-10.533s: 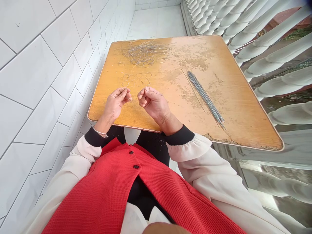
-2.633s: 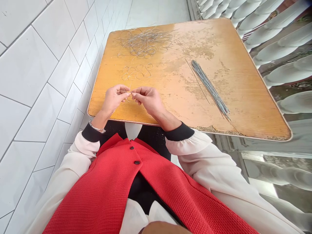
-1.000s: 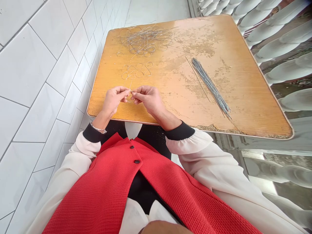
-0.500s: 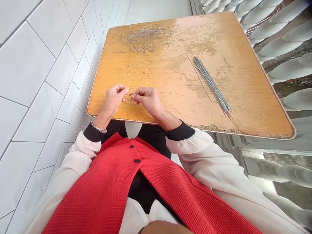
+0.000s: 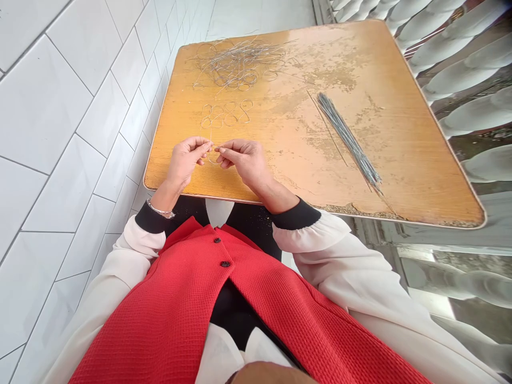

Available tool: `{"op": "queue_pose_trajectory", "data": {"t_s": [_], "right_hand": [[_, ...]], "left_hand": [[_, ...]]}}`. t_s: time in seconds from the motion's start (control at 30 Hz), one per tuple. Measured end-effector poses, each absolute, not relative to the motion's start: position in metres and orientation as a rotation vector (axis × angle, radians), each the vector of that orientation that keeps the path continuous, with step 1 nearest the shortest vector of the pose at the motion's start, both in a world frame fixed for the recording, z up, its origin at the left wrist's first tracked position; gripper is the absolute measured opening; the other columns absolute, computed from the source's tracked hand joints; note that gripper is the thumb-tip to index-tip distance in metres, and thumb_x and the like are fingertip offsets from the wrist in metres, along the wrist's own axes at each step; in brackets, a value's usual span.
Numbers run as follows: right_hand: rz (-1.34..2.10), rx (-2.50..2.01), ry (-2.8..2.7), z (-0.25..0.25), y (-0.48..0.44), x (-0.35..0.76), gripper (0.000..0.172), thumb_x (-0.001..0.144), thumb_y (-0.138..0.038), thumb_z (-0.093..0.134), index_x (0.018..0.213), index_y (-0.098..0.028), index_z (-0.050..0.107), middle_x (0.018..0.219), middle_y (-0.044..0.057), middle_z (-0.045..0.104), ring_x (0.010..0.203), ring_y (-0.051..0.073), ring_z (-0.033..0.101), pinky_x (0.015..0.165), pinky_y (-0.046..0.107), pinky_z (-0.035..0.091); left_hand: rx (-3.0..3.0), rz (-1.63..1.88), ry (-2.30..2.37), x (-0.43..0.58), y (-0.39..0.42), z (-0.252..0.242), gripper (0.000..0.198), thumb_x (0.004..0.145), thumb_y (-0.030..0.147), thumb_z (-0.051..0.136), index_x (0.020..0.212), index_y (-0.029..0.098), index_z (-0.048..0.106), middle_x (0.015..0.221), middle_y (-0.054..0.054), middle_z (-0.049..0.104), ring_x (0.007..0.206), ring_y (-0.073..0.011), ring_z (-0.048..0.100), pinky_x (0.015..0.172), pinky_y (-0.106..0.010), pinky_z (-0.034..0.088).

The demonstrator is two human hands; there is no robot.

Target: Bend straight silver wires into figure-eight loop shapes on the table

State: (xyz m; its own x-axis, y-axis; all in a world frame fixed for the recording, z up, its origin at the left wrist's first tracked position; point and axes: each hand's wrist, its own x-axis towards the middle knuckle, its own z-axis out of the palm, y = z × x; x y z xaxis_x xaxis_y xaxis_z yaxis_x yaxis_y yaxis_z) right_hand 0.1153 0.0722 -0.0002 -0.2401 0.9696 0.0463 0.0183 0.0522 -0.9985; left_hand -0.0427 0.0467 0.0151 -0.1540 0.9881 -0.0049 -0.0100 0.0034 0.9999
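Between my two hands is a thin metal wire point(image 5: 215, 160), its lower part curved into a loop and one end pointing up the table. My left hand point(image 5: 184, 160) pinches it between thumb and forefinger. My right hand point(image 5: 245, 160) is closed on the other side of the loop, fingertips on the wire and almost meeting the left ones. Just beyond my fingers lie several bent wire pieces point(image 5: 226, 113) with curled, S-like shapes. Exactly where the fingertips grip the wire is partly hidden.
A tangled heap of bent wires point(image 5: 240, 61) covers the far left of the wooden table point(image 5: 288, 165). On the right lies a bundle of straight wires point(image 5: 348, 138), with a single straight wire point(image 5: 327, 127) beside it. A tiled wall point(image 5: 60, 176) borders the left, white balusters point(image 5: 476, 114) the right.
Both hands have shifted very slightly, and the wire's free end now points more directly up the table. The loop shows more clearly below the fingertips. Both hands keep their pinch.
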Motion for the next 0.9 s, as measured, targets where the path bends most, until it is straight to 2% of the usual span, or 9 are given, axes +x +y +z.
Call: {"op": "queue_pose_trajectory", "data": {"t_s": [0.17, 0.3, 0.43, 0.6, 0.67, 0.73, 0.9], "right_hand": [[1.292, -1.08, -1.454, 0.003, 0.069, 0.115, 0.015, 0.086, -0.012, 0.072, 0.071, -0.016, 0.071, 0.061, 0.0, 0.068, 0.05, 0.008, 0.054, 0.055, 0.023, 0.046], [1.305, -1.06, -1.463, 0.0, 0.07, 0.114, 0.014, 0.085, -0.016, 0.075, 0.072, -0.016, 0.072, 0.061, 0.0, 0.067, 0.05, 0.008, 0.053, 0.055, 0.023, 0.045], [1.362, -1.007, -1.444, -0.003, 0.071, 0.115, 0.016, 0.087, -0.029, 0.079, 0.078, -0.017, 0.073, 0.067, 0.001, 0.07, 0.055, 0.009, 0.058, 0.059, 0.023, 0.049], [1.377, -0.992, -1.4, -0.002, 0.07, 0.119, 0.039, 0.085, -0.059, 0.077, 0.085, -0.02, 0.073, 0.078, 0.003, 0.074, 0.061, 0.011, 0.063, 0.062, 0.025, 0.054], [1.378, -1.009, -1.395, -0.002, 0.069, 0.12, 0.045, 0.083, -0.065, 0.075, 0.084, -0.02, 0.073, 0.077, 0.004, 0.074, 0.061, 0.012, 0.064, 0.061, 0.025, 0.054], [1.379, -1.006, -1.42, -0.004, 0.07, 0.12, 0.044, 0.082, -0.064, 0.077, 0.082, -0.019, 0.073, 0.076, 0.004, 0.074, 0.061, 0.013, 0.063, 0.06, 0.025, 0.054], [1.367, -0.991, -1.449, -0.011, 0.076, 0.117, 0.03, 0.077, -0.039, 0.087, 0.065, -0.018, 0.069, 0.062, 0.002, 0.069, 0.053, 0.009, 0.057, 0.054, 0.022, 0.048]], "left_hand": [[1.132, 1.365, 1.337, -0.04, 0.05, 0.011, 0.013, 0.086, 0.011, 0.073, 0.075, 0.017, 0.07, 0.071, 0.004, 0.065, 0.062, -0.0032, 0.053, 0.055, -0.016, 0.039], [1.162, 1.386, 1.343, -0.038, 0.051, 0.01, 0.013, 0.085, 0.009, 0.072, 0.076, 0.017, 0.07, 0.073, 0.004, 0.067, 0.061, -0.0028, 0.052, 0.054, -0.015, 0.039], [1.166, 1.332, 1.325, -0.04, 0.051, 0.011, 0.014, 0.088, 0.01, 0.07, 0.076, 0.017, 0.069, 0.073, 0.003, 0.069, 0.061, -0.0031, 0.054, 0.056, -0.016, 0.04], [1.14, 1.335, 1.363, -0.042, 0.052, 0.012, 0.012, 0.088, 0.013, 0.071, 0.077, 0.017, 0.069, 0.073, 0.002, 0.069, 0.061, -0.0029, 0.056, 0.056, -0.015, 0.041], [1.126, 1.348, 1.385, -0.043, 0.053, 0.014, 0.012, 0.089, 0.013, 0.071, 0.077, 0.016, 0.068, 0.072, 0.003, 0.068, 0.06, -0.0026, 0.055, 0.054, -0.015, 0.04], [1.126, 1.345, 1.393, -0.044, 0.053, 0.017, 0.013, 0.089, 0.013, 0.07, 0.077, 0.016, 0.067, 0.071, 0.003, 0.067, 0.059, -0.0027, 0.054, 0.053, -0.015, 0.039], [1.158, 1.325, 1.383, -0.042, 0.055, 0.022, 0.017, 0.089, 0.009, 0.067, 0.073, 0.016, 0.065, 0.066, 0.003, 0.065, 0.056, -0.0027, 0.053, 0.052, -0.015, 0.04]]}}
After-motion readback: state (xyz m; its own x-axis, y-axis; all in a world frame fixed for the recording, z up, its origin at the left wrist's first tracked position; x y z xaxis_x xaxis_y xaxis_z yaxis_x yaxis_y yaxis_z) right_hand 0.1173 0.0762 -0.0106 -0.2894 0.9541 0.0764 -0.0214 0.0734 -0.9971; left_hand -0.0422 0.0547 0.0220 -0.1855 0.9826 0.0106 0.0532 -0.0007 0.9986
